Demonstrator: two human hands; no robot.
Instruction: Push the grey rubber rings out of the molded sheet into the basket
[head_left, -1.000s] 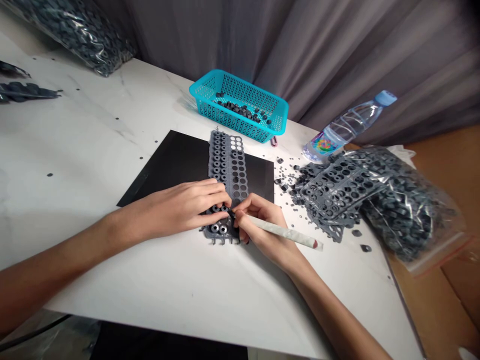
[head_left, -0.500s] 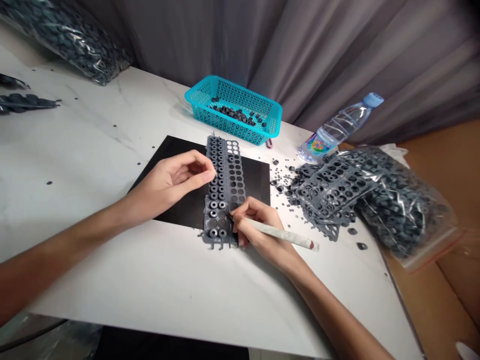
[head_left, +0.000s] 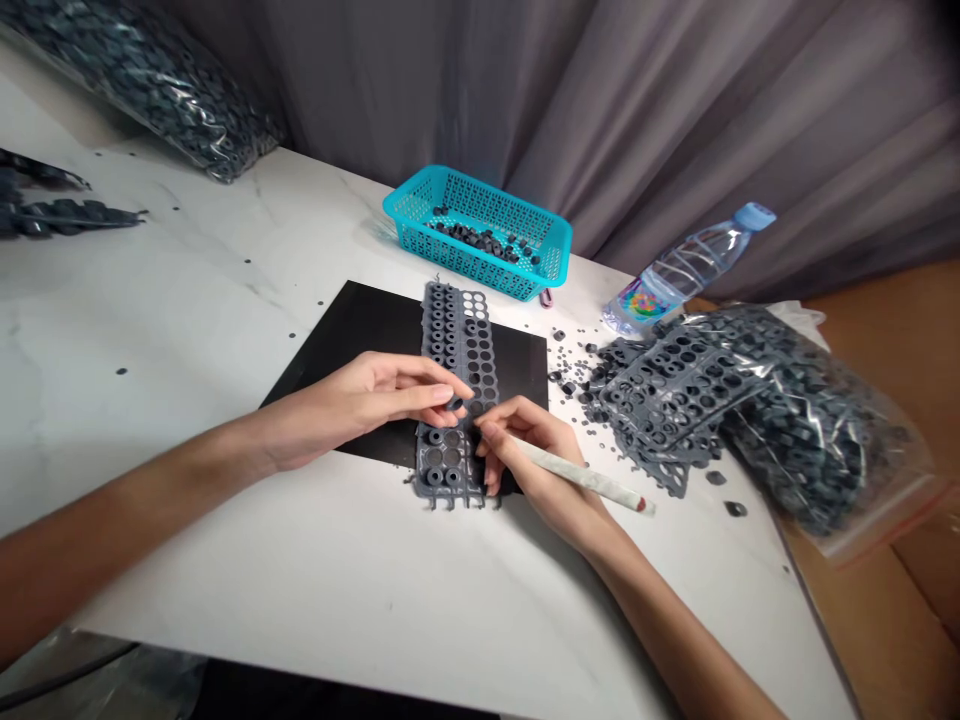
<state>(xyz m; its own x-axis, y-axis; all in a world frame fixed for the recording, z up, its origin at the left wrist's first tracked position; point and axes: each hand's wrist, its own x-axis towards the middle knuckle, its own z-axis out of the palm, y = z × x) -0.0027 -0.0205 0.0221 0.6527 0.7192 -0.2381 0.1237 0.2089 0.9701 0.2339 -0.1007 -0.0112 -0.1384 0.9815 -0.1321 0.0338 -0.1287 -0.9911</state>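
A grey rubber strip [head_left: 455, 340] full of round holes and small rings lies lengthwise on a black mat [head_left: 352, 330]. My left hand [head_left: 360, 400] reaches over the strip's near part, thumb and forefinger pinched on a small dark ring [head_left: 455, 404]. My right hand [head_left: 529, 460] rests at the strip's right edge and grips a white paper-wrapped stick [head_left: 592, 480] like a pen, its tip on the strip.
A teal basket [head_left: 480, 232] with several dark rings stands behind the mat. To the right lie spent grey strips [head_left: 667, 385], a clear bag of parts [head_left: 817, 430], loose rings and a water bottle [head_left: 686, 265]. Another bag [head_left: 150, 70] sits far left.
My left hand lifted off the strip, drew back to the left, then returned to the strip's middle pinching a ring. The right hand stayed put with the stick.
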